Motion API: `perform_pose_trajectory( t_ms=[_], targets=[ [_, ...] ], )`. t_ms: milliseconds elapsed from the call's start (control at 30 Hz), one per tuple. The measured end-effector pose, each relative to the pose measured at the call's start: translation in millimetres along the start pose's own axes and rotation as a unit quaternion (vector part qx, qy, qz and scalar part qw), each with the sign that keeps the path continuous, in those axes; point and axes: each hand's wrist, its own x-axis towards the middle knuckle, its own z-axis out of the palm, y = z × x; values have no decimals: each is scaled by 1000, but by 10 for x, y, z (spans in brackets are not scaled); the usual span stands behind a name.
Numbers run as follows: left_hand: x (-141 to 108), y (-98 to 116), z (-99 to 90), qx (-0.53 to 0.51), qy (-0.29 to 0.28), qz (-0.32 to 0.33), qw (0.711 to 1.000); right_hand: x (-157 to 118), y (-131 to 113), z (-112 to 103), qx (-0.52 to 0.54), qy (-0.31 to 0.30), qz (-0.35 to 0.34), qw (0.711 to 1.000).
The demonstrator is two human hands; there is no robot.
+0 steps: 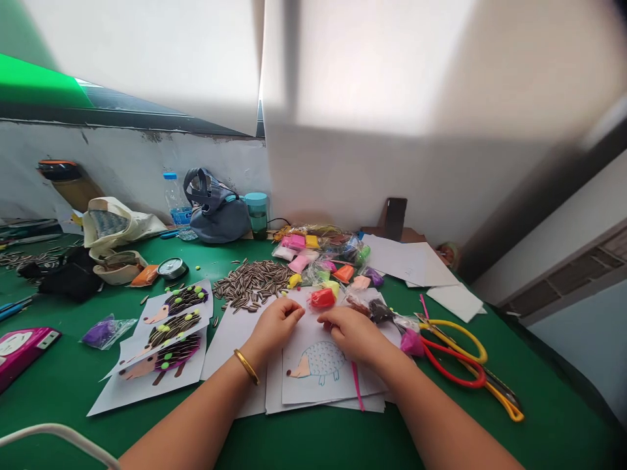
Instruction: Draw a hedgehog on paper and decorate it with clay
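My left hand, with a gold bangle on its wrist, hovers over the white sheets, its thumb and fingers pinched together; anything between them is too small to make out. To its right, my right hand is above the upper right of the hedgehog drawing, fingers curled, and what they may hold is hidden. The drawn hedgehog has blue outlines, a peach face and a dark nose. Just beyond the hands lies a red clay packet. A pink tool rests on the paper's right side.
Sunflower seeds are heaped behind the paper, beside colourful clay packets. Finished hedgehog pictures lie at the left. Red and yellow scissors are at the right. A bag, bottle and phone stand near the wall.
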Motion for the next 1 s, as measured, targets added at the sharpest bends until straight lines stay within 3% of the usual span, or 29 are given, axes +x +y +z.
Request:
perform_pose_trajectory(
  t_ms=[300,500,700,1000],
  targets=[
    [-104,76,100,172,-46,58,982,14,20,15,5,22,-2,1000],
    [-92,73,76,182,-56,56,980,16,15,10,0,22,-3,1000],
    [-90,101,48,146,-51,36,987,19,15,18,3,25,-10,1000],
    [-40,119,-29,-45,-1,12,999,13,3,31,24,66,-28,997]
  ],
)
